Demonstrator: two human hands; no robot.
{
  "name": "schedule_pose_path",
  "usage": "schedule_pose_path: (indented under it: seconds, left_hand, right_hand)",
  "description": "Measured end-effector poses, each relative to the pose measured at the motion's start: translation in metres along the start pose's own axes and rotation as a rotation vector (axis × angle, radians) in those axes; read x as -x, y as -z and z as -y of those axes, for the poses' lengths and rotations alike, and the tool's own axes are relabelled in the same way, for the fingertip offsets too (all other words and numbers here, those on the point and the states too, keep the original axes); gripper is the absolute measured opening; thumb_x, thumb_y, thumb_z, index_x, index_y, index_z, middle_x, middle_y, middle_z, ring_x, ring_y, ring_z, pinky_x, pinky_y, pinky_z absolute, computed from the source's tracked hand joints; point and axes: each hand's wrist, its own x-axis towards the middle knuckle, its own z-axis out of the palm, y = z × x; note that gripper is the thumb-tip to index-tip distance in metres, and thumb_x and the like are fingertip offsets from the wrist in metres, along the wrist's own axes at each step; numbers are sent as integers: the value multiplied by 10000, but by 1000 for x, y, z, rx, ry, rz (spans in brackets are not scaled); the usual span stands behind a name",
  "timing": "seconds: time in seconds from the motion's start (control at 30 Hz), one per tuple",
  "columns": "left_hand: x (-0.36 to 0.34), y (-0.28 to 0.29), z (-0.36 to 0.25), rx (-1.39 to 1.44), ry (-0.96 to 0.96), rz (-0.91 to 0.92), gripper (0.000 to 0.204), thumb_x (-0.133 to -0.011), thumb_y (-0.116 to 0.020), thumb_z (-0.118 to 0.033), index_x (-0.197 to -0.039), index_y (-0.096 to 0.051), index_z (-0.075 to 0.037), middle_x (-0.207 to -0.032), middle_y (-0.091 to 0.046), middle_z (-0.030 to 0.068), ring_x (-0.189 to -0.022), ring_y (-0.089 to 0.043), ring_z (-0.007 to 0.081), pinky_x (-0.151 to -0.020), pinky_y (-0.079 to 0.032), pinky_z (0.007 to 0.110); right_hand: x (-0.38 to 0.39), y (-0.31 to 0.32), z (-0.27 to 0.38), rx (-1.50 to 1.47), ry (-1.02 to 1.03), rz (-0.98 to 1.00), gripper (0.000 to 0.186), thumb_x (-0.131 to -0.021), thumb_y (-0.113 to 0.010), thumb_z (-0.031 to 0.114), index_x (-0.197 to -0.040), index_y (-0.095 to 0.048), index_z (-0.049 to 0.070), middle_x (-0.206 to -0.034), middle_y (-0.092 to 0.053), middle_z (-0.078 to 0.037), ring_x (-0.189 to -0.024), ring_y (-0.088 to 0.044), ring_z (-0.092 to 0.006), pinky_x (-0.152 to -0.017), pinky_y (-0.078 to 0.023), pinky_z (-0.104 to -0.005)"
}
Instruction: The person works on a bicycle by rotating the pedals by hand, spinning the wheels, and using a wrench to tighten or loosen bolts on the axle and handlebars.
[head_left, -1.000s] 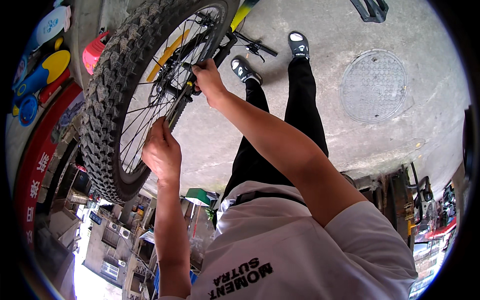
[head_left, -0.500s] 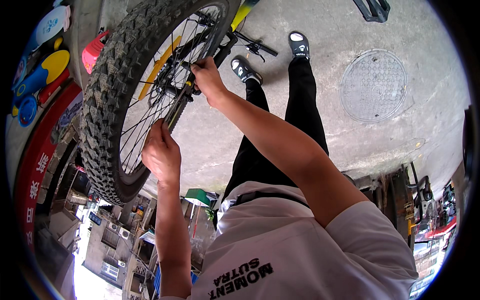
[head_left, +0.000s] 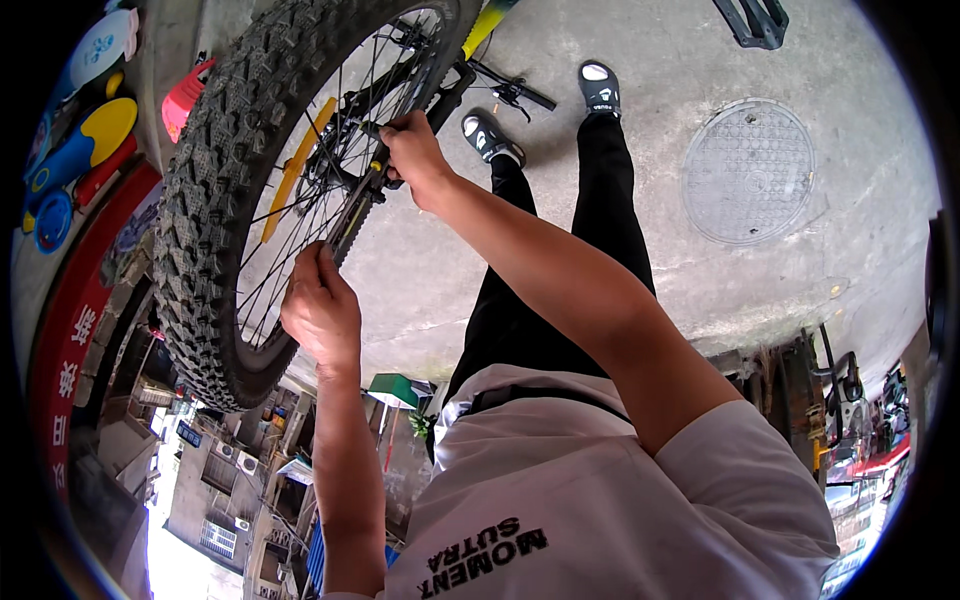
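Note:
A bicycle wheel point(head_left: 262, 330) with a thick knobby tyre and dark spokes stands at the left, a long yellow reflector point(head_left: 299, 170) among its spokes. At the hub, my right hand point(head_left: 415, 165) is closed, its thumb and fingers curled on a dark part beside a small yellow spot; its grip is partly hidden. Lower down, my left hand point(head_left: 322, 308) is closed in a pinch by a toothed black edge point(head_left: 357, 222) next to the spokes. What lies between its fingertips is too small to make out.
A black handlebar point(head_left: 527, 92) with levers and a yellow frame tube point(head_left: 487, 27) are beyond the wheel. A black pedal-like part point(head_left: 757, 22) lies on the concrete floor, near a round manhole cover point(head_left: 750, 170). Colourful plastic things point(head_left: 85, 150) and a pink one point(head_left: 186, 100) sit at far left.
The wheel has turned a little: its yellow reflector has swung down and to the left. Both hands stay nearly in place, the left shifting very slightly.

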Motion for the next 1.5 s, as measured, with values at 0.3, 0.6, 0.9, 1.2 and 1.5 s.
schedule_pose_path:
  seconds: [0.3,0.6,0.9,1.2,1.5]
  left_hand:
    - [14,-22,7,-116,32,21,168,-977,-577,-212,-930,-667,-77,-792,-696,129,-638,-665,340,-536,-500,424]
    - [-2,-19,1,-308,169,330,435,-1032,-443,-399,-805,-602,-63,-723,-673,189,-675,-662,410,-546,-505,508]
    - [5,-39,21,-235,195,328,446,-1026,-446,-417,-818,-617,-62,-677,-655,229,-654,-651,451,-579,-503,555]
    - [19,-66,40,-214,183,230,451,-1023,-444,-441,-813,-591,-71,-644,-643,222,-608,-636,455,-536,-484,559]
    - [24,-83,51,-227,226,251,432,-1006,-455,-484,-894,-608,-95,-657,-663,210,-635,-660,453,-557,-513,561]
  right_hand:
    - [-10,0,-8,144,68,-57,199,-979,-551,193,-1092,-482,45,-892,-542,-58,-727,-513,-134,-622,-453,-314]
    - [-11,24,-12,194,119,109,320,-962,-603,269,-1131,-525,9,-805,-586,-89,-622,-560,-147,-526,-454,-310]
    - [-2,32,15,447,-32,326,406,-786,-791,276,-1025,-594,14,-763,-574,-39,-585,-486,-120,-511,-380,-286]
    - [-18,31,7,426,-127,271,306,-719,-823,222,-852,-628,28,-701,-551,-33,-544,-454,-138,-464,-336,-308]
    - [-25,28,-3,434,-124,230,328,-681,-832,214,-764,-588,10,-629,-507,-57,-511,-451,-178,-453,-341,-366]
